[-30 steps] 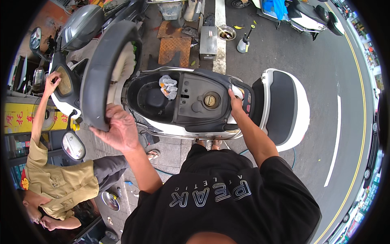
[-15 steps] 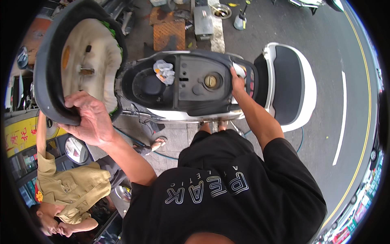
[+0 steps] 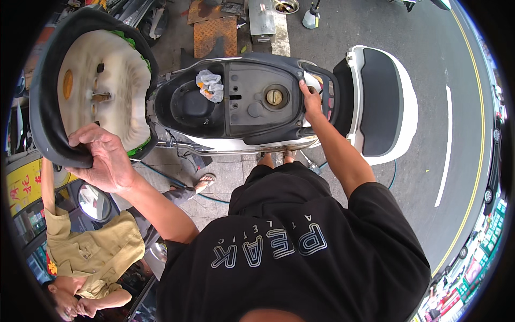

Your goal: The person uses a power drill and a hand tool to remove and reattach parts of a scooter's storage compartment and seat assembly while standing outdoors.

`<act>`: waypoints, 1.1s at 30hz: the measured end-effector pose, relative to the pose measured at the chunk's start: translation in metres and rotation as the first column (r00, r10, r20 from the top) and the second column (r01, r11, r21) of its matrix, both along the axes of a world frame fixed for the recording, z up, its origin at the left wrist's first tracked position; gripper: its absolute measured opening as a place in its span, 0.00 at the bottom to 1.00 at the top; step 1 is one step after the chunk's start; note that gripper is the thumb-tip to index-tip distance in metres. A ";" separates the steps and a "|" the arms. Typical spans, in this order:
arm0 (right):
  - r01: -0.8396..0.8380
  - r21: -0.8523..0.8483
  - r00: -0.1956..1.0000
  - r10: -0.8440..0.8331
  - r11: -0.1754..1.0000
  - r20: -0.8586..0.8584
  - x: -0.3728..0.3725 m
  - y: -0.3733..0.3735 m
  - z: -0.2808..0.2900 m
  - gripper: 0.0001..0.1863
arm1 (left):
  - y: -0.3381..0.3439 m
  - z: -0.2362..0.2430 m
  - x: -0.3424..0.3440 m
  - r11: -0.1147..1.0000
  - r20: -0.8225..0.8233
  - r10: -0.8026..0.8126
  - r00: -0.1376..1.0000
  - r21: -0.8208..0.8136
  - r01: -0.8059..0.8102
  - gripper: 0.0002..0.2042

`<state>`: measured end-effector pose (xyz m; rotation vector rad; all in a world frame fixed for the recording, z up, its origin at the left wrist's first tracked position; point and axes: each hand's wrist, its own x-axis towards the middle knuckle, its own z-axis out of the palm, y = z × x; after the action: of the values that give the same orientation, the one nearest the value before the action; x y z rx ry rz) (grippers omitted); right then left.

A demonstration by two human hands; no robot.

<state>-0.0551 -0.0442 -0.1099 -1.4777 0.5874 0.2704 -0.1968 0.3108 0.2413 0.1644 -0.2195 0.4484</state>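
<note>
A scooter seat (image 3: pixel 37 102) is tipped up on its hinge at the left, its pale underside showing. My left hand (image 3: pixel 104 158) is closed round the seat's lower rim, fingers curled over the edge. Beside the seat lies the open black storage compartment (image 3: pixel 179 115), with a crumpled clear plastic bag (image 3: pixel 210 86) with orange bits in it. Right of that sits a round fuel cap (image 3: pixel 274 97). My right hand (image 3: pixel 311 99) grips the scooter's white tail panel (image 3: pixel 316 79) behind the compartment; some of its fingers are hidden. Nothing loose shows in either hand.
A white-edged top box (image 3: pixel 383 107) is fixed behind the seat opening. Rusty metal plates (image 3: pixel 214 37), a grey metal box (image 3: pixel 262 21) and a spray bottle (image 3: pixel 310 17) stand beyond. A person in a tan shirt (image 3: pixel 99 241) is at lower left. A hose (image 3: pixel 171 180) crosses the paving.
The view has shifted slightly, so the scooter appears a little higher and further left. My left hand still holds the raised seat, and my right hand stays at the tail panel.
</note>
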 end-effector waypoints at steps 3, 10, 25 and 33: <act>-0.058 0.110 0.998 0.054 0.992 0.036 -0.004 -0.003 0.001 0.40 | 0.007 0.001 -0.005 0.998 0.022 -0.042 0.999 -0.044 0.043 0.14; 0.076 -0.035 0.996 -0.078 0.996 -0.046 -0.007 0.020 0.017 0.38 | 0.028 0.000 -0.001 1.000 -0.043 -0.022 0.999 -0.019 0.021 0.18; -0.014 0.196 0.975 -0.031 0.980 0.222 -0.025 -0.025 0.153 0.26 | -0.048 0.055 -0.014 0.992 0.098 -0.109 0.989 -0.047 0.114 0.12; -0.064 0.340 0.969 -0.023 0.938 0.245 -0.029 -0.080 0.166 0.24 | -0.099 0.096 -0.015 0.985 0.104 -0.078 0.991 0.160 0.061 0.09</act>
<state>-0.0840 -0.1245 0.0558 -1.1530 0.3043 0.1914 -0.2122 0.2114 0.3370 0.2854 -0.3680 0.3708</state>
